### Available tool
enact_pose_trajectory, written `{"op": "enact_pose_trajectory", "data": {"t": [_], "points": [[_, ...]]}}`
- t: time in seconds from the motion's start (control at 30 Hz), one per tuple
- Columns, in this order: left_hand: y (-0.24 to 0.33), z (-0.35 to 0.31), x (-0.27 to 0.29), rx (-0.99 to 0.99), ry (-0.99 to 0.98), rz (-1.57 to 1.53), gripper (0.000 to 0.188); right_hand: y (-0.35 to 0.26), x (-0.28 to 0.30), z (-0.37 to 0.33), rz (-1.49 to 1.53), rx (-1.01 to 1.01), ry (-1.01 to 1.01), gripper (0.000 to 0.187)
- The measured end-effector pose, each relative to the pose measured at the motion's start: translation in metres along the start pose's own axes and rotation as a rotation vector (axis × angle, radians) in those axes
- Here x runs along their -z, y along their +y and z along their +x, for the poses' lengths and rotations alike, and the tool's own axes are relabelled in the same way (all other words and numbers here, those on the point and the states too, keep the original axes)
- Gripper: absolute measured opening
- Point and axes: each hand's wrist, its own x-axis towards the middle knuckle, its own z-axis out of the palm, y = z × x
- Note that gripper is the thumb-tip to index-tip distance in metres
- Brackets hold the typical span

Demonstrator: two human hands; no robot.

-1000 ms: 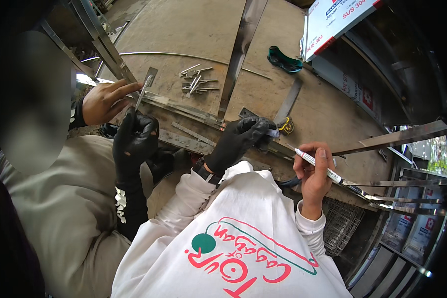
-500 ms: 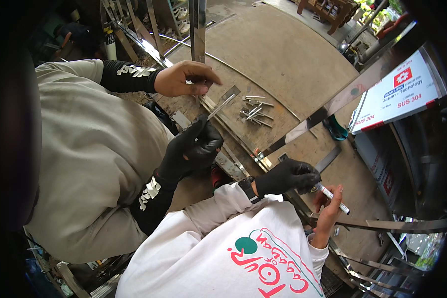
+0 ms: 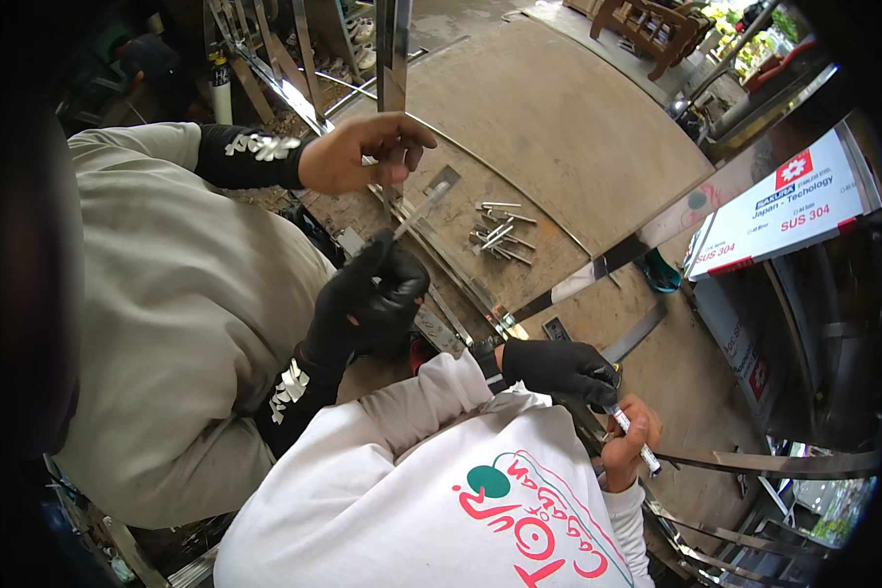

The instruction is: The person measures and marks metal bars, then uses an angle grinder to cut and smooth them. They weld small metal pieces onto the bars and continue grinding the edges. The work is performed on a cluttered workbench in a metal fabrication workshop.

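My left hand (image 3: pixel 559 370) wears a black glove and has its fingers curled together at the upper end of a white marker (image 3: pixel 637 440) with a black end. A small yellow-and-dark object shows beside those fingertips; I cannot make out what it is. My right hand (image 3: pixel 634 427) is bare and closed around the marker's barrel. At the left, a co-worker's black-gloved hand (image 3: pixel 377 299) grips a thin metal rod (image 3: pixel 419 210) pointing up and right. Above the rod, the co-worker's bare hand (image 3: pixel 367 152) is raised with bent fingers and touches nothing.
Several short metal rods (image 3: pixel 500 235) lie piled on the brown worktable (image 3: pixel 559 127). Long metal strips run along its near edge, and a shiny post (image 3: pixel 392 59) stands behind. To the right are a shiny bar, a flat strip (image 3: pixel 635 331), a teal object (image 3: pixel 661 274) and printed boxed sheets (image 3: pixel 774 211).
Both my hands and the marker have moved a little down and to the left. The co-worker's gloved hand has shifted slightly left and down with the rod. The view has shifted slightly.
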Motion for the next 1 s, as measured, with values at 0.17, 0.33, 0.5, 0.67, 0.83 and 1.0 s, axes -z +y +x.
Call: {"op": "enact_pose_trajectory", "data": {"t": [0.17, 0.33, 0.5, 0.67, 0.83, 1.0], "points": [[0.002, 0.003, 0.012, 0.169, -0.095, 0.047, 0.035, 0.017, -0.006, -0.004, 0.098, 0.022, -0.032, 0.048], [-0.021, 0.002, 0.008, -0.069, 0.154, 0.117, 0.031, 0.011, -0.028, 0.006, 0.307, -0.351, 0.111, 0.058], [-0.014, -0.007, 0.003, 0.104, 0.126, -0.208, 0.033, -0.001, -0.028, 0.017, 0.276, -0.331, 0.084, 0.059], [-0.013, -0.005, -0.007, 0.134, 0.106, -0.261, 0.03, 0.0, -0.018, 0.017, 0.222, -0.345, 0.017, 0.057], [-0.01, -0.003, -0.011, 0.126, 0.102, -0.234, 0.033, -0.004, -0.013, 0.014, 0.22, -0.36, 0.033, 0.057], [-0.014, -0.004, -0.013, 0.152, 0.11, -0.239, 0.032, -0.006, -0.015, 0.01, 0.223, -0.381, 0.044, 0.057]]}}
